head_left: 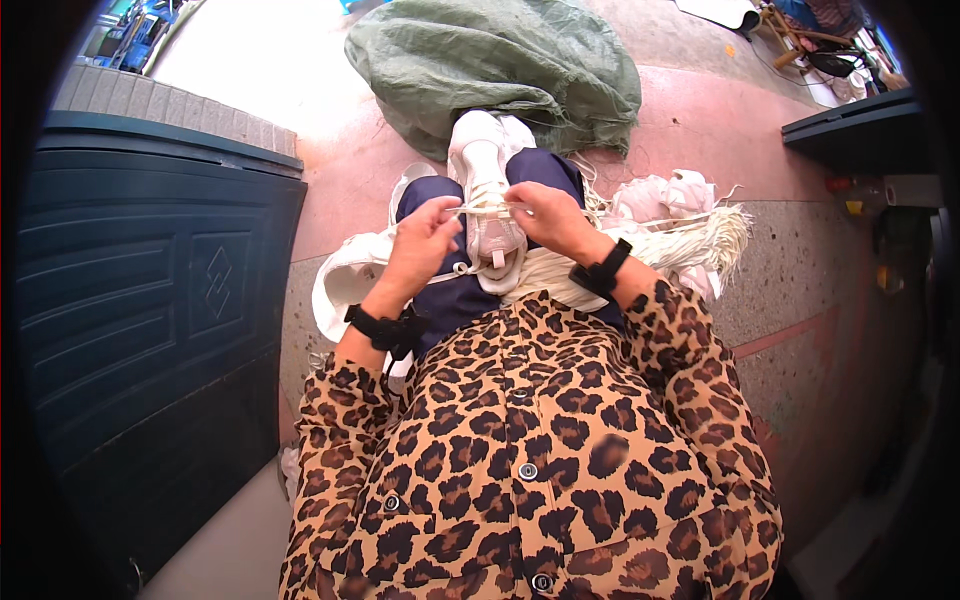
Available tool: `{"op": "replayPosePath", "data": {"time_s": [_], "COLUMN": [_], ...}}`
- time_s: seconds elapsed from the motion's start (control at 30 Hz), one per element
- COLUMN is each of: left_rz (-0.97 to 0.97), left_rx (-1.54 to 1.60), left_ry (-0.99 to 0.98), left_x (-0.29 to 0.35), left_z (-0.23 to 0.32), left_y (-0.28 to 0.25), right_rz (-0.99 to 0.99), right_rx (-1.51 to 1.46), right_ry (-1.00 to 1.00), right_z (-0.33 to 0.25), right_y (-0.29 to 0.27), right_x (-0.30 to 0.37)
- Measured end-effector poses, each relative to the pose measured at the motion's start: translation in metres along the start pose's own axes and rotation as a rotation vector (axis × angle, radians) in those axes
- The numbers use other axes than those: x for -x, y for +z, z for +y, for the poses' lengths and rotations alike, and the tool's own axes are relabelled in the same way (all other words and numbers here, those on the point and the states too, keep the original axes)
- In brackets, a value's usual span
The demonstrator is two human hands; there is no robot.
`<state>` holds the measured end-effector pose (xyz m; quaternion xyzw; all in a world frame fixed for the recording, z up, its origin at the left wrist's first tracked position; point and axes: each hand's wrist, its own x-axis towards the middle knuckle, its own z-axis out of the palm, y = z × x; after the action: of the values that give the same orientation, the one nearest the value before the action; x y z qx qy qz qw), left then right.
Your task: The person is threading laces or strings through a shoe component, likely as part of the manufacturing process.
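Note:
A white and pale pink sneaker (495, 240) lies between my knees, its toe pointing away and its heel toward me. A cream shoelace (485, 211) runs across its upper between my two hands. On the left of the shoe, my left hand (425, 240) pinches one end of the lace. From the right, my right hand (550, 217) grips the other end, with the fingertips close to the eyelets. A thick bundle of cream laces (690, 247) lies across my right thigh and trails off to the right.
A green woven sack (500, 60) lies on the floor ahead. More pale shoes (345, 285) sit by my left leg, and others (660, 195) beyond the lace bundle. A dark blue panelled door (150, 300) stands at the left; a dark panel edge (850, 120) juts in at the right.

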<state>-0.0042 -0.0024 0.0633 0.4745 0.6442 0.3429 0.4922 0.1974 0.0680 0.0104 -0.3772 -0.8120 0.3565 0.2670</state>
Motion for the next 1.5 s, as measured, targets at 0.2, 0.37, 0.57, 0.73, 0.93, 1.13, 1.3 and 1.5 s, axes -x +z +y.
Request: {"op": "replayPosePath", "data": {"time_s": [0.2, 0.37, 0.57, 0.73, 0.93, 1.13, 1.3, 1.5], "left_rz": [-0.064, 0.009, -0.115, -0.18, -0.242, 0.006, 0.105, 0.17], "left_rx": [0.067, -0.174, -0.307, -0.422, -0.393, -0.741, -0.869, -0.644], "left_ry": [-0.153, 0.039, 0.071, -0.019, -0.026, 0.331, 0.689, 0.668], "left_x": [-0.001, -0.018, -0.05, -0.065, -0.066, -0.057, -0.043, -0.037], "left_z": [-0.002, -0.014, -0.016, -0.006, -0.006, -0.004, -0.001, 0.0], "left_y": [0.005, 0.01, 0.036, 0.04, 0.036, 0.046, 0.047, 0.025], "right_rz": [-0.202, -0.037, 0.019, 0.031, 0.006, 0.002, -0.128, -0.348], "right_rx": [0.278, 0.083, -0.09, -0.127, -0.169, -0.154, -0.616, -0.766], "right_ry": [-0.129, -0.046, 0.078, 0.087, 0.04, 0.087, 0.369, 0.445], "right_z": [-0.007, 0.001, 0.005, 0.005, 0.007, 0.009, 0.007, 0.007], "right_y": [0.01, 0.005, -0.002, -0.001, -0.003, -0.001, -0.005, -0.006], "right_x": [-0.018, -0.013, -0.008, -0.01, -0.008, -0.011, -0.019, -0.03]}}
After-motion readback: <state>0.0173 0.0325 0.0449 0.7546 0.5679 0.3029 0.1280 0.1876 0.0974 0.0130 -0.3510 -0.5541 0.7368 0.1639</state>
